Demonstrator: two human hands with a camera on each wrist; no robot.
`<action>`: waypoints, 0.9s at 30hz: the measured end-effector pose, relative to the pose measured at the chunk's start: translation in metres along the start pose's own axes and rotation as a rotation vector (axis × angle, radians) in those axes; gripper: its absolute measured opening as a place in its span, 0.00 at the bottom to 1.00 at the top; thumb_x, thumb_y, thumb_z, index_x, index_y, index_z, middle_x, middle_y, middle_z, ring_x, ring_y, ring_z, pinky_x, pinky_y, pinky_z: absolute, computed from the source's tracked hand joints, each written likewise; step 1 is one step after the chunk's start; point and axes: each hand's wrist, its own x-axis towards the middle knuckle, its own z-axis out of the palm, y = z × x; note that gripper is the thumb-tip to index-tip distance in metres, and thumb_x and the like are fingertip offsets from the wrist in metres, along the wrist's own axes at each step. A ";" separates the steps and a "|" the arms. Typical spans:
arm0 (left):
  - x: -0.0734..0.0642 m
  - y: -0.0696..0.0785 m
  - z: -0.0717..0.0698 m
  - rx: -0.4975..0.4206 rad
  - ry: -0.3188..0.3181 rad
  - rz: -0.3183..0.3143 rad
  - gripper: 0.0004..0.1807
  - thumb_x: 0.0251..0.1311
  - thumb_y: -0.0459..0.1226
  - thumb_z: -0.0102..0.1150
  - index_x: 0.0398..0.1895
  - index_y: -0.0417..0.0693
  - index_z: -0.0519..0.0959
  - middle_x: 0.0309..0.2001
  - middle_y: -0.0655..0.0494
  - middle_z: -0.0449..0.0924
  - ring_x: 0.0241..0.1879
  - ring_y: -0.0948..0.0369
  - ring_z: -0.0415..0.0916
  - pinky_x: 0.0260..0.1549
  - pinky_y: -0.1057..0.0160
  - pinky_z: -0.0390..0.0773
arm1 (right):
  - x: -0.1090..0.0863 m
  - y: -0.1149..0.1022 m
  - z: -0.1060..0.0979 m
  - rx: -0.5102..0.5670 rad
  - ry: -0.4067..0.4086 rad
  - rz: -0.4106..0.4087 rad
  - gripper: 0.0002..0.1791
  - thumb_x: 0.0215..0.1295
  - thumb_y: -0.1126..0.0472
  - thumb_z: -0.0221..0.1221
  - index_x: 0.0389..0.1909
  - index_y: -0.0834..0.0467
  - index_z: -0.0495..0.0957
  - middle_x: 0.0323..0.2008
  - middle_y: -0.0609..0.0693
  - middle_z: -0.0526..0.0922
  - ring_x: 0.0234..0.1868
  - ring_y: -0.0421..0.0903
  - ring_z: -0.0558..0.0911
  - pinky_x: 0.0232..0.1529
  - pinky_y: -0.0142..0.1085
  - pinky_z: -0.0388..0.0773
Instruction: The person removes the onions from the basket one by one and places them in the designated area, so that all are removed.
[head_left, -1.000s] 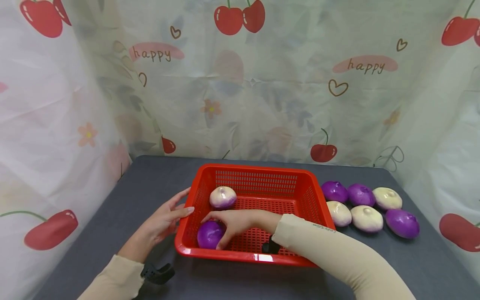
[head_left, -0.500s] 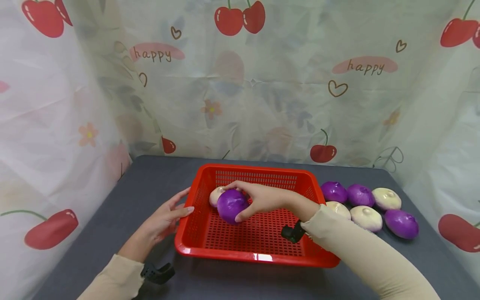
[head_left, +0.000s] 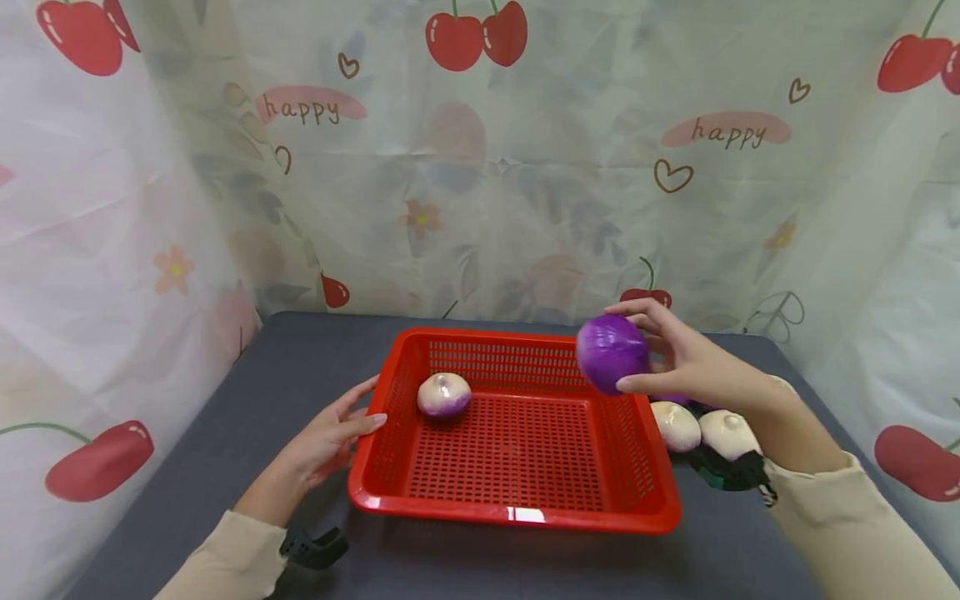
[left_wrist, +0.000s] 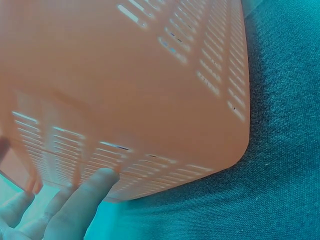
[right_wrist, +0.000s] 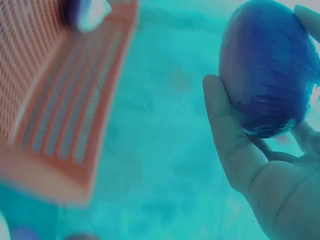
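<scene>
My right hand (head_left: pixel 693 362) holds a purple turnip (head_left: pixel 611 354) in the air over the basket's far right corner. In the right wrist view, thumb and fingers curve round that turnip (right_wrist: pixel 267 70), which has a glossy, streaked skin. The red plastic basket (head_left: pixel 517 522) has slotted walls, and my left hand (head_left: pixel 326 437) grips its left rim with the thumb on top. Seen from the left wrist, fingers (left_wrist: pixel 82 205) lie against the outer wall of the basket (left_wrist: pixel 100 90). One cream-and-purple turnip (head_left: pixel 444 395) sits inside at the far left.
Right of the basket lie several more turnips; a cream turnip (head_left: pixel 677 427) and another cream turnip (head_left: pixel 727 433) show, the others mostly hidden behind the right hand and wrist. A dark grey table (head_left: pixel 330 333) carries everything. A printed curtain (head_left: pixel 502 208) hangs behind and at both sides.
My right hand has lifted the purple turnip from the basket's near left corner and carried it rightward to the far right corner. The left hand and basket have stayed in place.
</scene>
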 end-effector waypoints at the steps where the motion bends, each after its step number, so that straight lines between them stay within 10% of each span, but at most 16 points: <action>1: 0.000 0.000 0.000 -0.001 -0.001 0.000 0.42 0.64 0.40 0.59 0.77 0.61 0.47 0.70 0.38 0.62 0.54 0.48 0.79 0.48 0.45 0.80 | -0.010 0.002 -0.006 -0.008 0.031 -0.005 0.40 0.60 0.67 0.64 0.69 0.50 0.54 0.65 0.56 0.61 0.60 0.49 0.73 0.48 0.40 0.83; 10: 0.001 0.000 0.001 -0.007 -0.002 -0.002 0.43 0.64 0.40 0.60 0.77 0.61 0.48 0.70 0.39 0.61 0.53 0.48 0.80 0.48 0.45 0.80 | -0.088 0.043 -0.044 -0.169 0.276 0.034 0.42 0.62 0.74 0.58 0.73 0.49 0.53 0.57 0.41 0.66 0.50 0.29 0.77 0.41 0.28 0.82; 19: 0.000 0.000 -0.001 -0.002 -0.011 -0.001 0.42 0.65 0.39 0.59 0.77 0.60 0.47 0.70 0.37 0.60 0.52 0.49 0.80 0.48 0.46 0.81 | -0.123 0.095 -0.026 -0.206 0.305 0.183 0.40 0.64 0.67 0.60 0.72 0.47 0.53 0.59 0.45 0.60 0.50 0.22 0.69 0.39 0.28 0.81; 27: 0.001 0.000 -0.001 0.003 -0.011 0.002 0.42 0.65 0.39 0.59 0.77 0.60 0.47 0.71 0.37 0.60 0.52 0.50 0.80 0.48 0.46 0.80 | -0.129 0.129 -0.001 -0.218 0.261 0.357 0.40 0.61 0.58 0.64 0.68 0.60 0.53 0.62 0.65 0.63 0.57 0.54 0.72 0.42 0.38 0.81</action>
